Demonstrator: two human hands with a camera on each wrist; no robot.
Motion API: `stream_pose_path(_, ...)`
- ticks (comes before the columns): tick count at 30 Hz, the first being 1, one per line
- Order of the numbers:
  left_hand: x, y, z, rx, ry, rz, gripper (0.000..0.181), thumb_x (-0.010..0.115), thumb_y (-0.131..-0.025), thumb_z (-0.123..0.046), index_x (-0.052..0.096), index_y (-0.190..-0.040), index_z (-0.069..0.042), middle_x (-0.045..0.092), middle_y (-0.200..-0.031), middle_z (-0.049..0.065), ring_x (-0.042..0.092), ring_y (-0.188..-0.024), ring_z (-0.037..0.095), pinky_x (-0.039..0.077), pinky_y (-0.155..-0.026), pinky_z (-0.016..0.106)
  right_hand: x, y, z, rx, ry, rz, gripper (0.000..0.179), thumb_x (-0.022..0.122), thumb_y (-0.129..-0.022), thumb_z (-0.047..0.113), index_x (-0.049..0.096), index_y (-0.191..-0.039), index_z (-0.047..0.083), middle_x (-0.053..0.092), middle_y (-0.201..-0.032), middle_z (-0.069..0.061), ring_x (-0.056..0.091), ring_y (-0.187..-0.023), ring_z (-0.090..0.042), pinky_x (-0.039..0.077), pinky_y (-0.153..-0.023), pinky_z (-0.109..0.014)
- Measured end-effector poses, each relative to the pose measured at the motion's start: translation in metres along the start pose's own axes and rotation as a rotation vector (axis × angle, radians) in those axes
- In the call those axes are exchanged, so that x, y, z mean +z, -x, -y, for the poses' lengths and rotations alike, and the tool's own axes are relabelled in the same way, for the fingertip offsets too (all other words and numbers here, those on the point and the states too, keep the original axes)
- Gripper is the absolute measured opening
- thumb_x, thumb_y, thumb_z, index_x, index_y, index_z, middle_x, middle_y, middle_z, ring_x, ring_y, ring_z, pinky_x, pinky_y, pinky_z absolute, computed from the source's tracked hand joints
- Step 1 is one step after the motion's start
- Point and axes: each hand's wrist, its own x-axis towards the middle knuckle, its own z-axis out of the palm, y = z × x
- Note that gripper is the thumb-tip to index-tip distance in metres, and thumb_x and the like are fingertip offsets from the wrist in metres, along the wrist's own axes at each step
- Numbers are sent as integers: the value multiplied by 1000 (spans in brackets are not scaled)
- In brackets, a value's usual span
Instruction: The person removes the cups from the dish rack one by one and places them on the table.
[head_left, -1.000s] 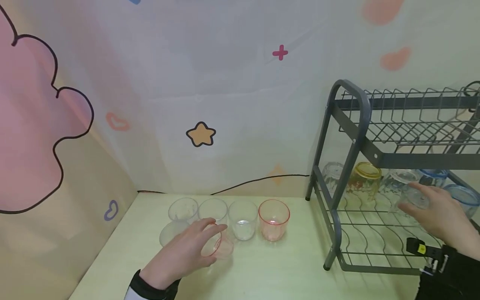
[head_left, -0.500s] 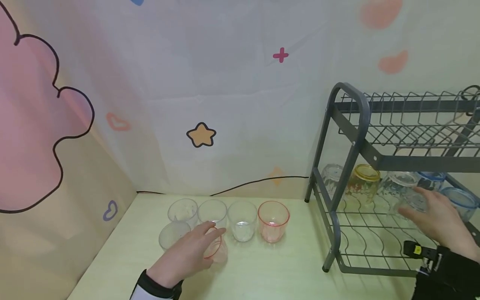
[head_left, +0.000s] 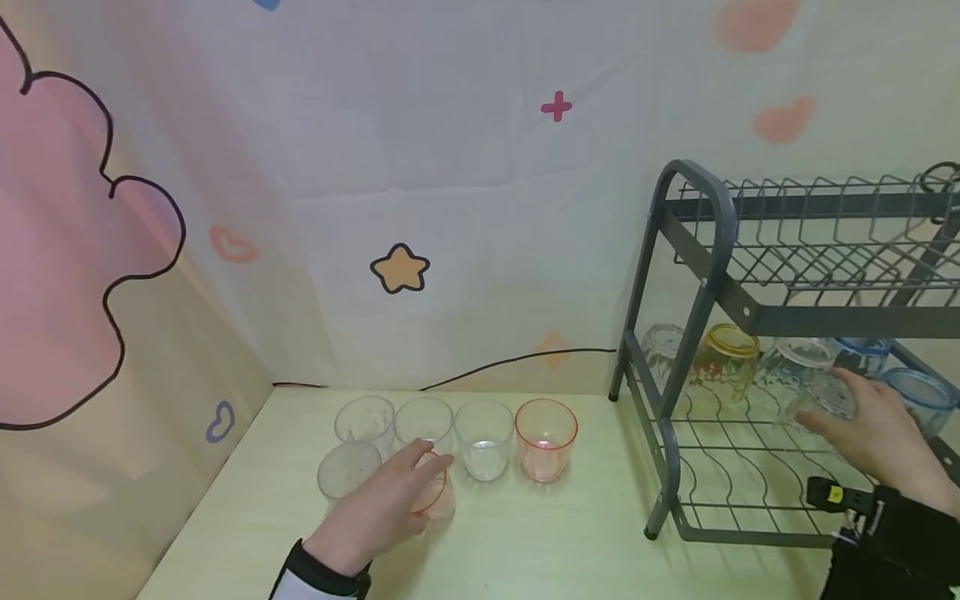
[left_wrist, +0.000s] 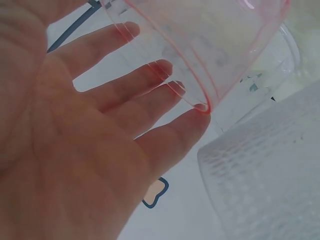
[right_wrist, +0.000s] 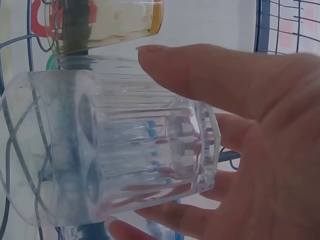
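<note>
My left hand (head_left: pixel 375 508) holds a pink-rimmed glass (left_wrist: pixel 230 40) low over the pale table. Its fingertips lie along the rim in the left wrist view, and in the head view the hand hides much of the glass. Behind it stand clear glasses (head_left: pixel 486 442) and another pink-rimmed glass (head_left: pixel 547 442), mouths up. At the rack's lower shelf, my right hand (head_left: pixel 892 442) has thumb and fingers on either side of a clear faceted glass (right_wrist: pixel 135 145). This glass is upside down, its thick base towards the palm.
A dark two-tier wire rack (head_left: pixel 723 250) stands at the right, its upper tier above my right hand. Around that hand are a yellow-tinted glass (head_left: pixel 727 358), a blue-rimmed glass (head_left: pixel 921 396) and other clear ones. A printed cloth (head_left: pixel 480 167) hangs behind the table.
My left hand has shifted slightly right and down, and the pink-rimmed glass has gone from tilted to more upright. My right hand and its glass stay nearly in place.
</note>
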Motion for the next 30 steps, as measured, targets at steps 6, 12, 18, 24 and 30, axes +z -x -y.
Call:
stream_pose_path(6, 4, -1, 1, 10, -18, -13, 65, 81, -65, 6, 59, -125, -3, 50, -126, 16, 60, -100, 26, 53, -80, 35, -2, 0, -1, -11, 20, -2, 83, 55, -99, 37, 12, -146, -15, 17, -135, -50, 13, -121, -68, 22, -87, -79)
stream_pose_path(12, 4, -3, 0, 17, -34, -25, 64, 82, -65, 6, 59, -124, -3, 50, -125, 17, 59, -98, 28, 53, -77, 34, -3, -3, -3, -41, 36, -32, 81, 55, -99, 39, 17, -144, -16, 23, -134, -48, 12, -122, -69, 21, -86, -79)
stream_pose_path(18, 5, -4, 0, 16, -92, -42, 62, 82, -62, 8, 61, -120, -3, 52, -127, 22, 52, -118, 38, 45, -96, 49, -4, -4, -2, -44, 29, -21, 83, 54, -99, 41, 16, -146, -15, 22, -136, -48, 10, -124, -69, 20, -86, -79)
stream_pose_path(24, 3, -7, -2, 5, -137, 13, 62, 82, -65, 5, 60, -123, 0, 49, -137, 23, 43, -131, 39, 40, -103, 51, -6, -2, -3, -18, 29, -6, 84, 56, -98, 41, 14, -146, -14, 21, -135, -48, 11, -122, -69, 24, -83, -79)
stream_pose_path(30, 3, -4, -4, -7, -171, 66, 52, 77, -68, 3, 63, -118, 6, 49, -140, 18, 42, -133, 36, 45, -99, 48, -4, 0, -1, 28, 26, 51, 95, 55, -95, 54, 15, -144, -16, 17, -131, -52, 9, -119, -71, 25, -80, -78)
